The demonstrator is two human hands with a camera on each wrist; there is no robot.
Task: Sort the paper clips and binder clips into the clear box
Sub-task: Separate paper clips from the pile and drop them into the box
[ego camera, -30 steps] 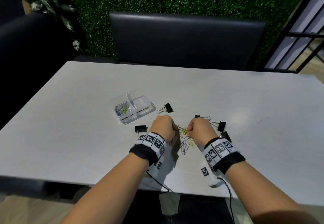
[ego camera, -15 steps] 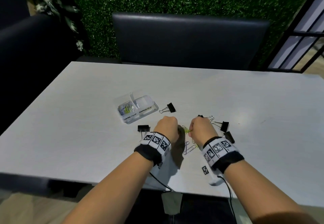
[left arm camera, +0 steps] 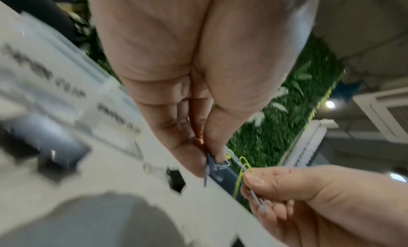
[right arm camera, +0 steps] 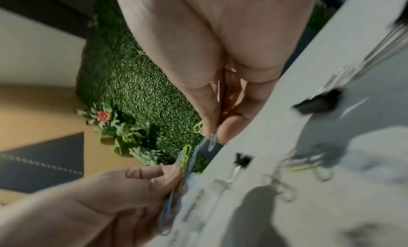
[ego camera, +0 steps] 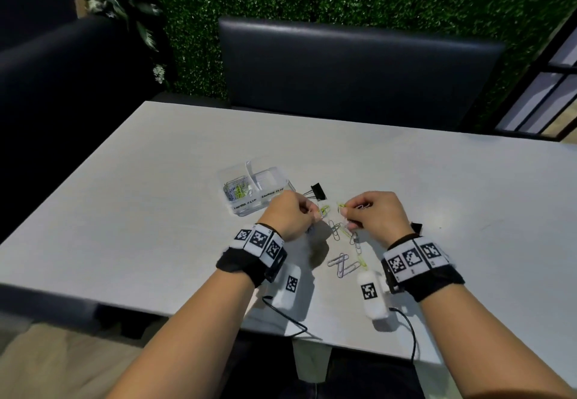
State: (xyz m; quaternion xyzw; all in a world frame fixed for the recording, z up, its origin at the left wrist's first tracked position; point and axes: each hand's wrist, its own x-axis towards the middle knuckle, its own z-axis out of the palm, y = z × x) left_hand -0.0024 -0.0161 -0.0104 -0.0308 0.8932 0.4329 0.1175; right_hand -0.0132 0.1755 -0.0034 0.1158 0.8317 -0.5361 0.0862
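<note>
From the head view, both hands are raised a little over the middle of the table (ego camera: 406,174), toward its near edge. The left hand (ego camera: 288,216) pinches a small bunch of paper clips (ego camera: 324,210), one yellow-green loop sticking out; the right hand (ego camera: 376,214) pinches another few. The clear box (ego camera: 249,208) sits just beyond the left hand, its left compartment already holding paper clips, its right one apparently bare. One binder clip (ego camera: 318,192) lies beside the box; loose clips (ego camera: 342,263) remain between the wrists.

From the left wrist, the left fingers (left arm camera: 212,153) clamp grey-blue and yellow-green clips, while the right hand's fingertips (left arm camera: 253,178) hold a yellow-green clip that seems hooked to the left bunch.

From the right wrist, the right fingers (right arm camera: 212,130) nip a silver clip, and black binder clips (right arm camera: 318,103) lie blurred on the table farther toward its right edge.

The step in hand looks like pulling tangled paper clips apart. Next, the freed clips should go over the box's left compartment and be dropped there, then the rest gathered; binder clips belong in the other side.
</note>
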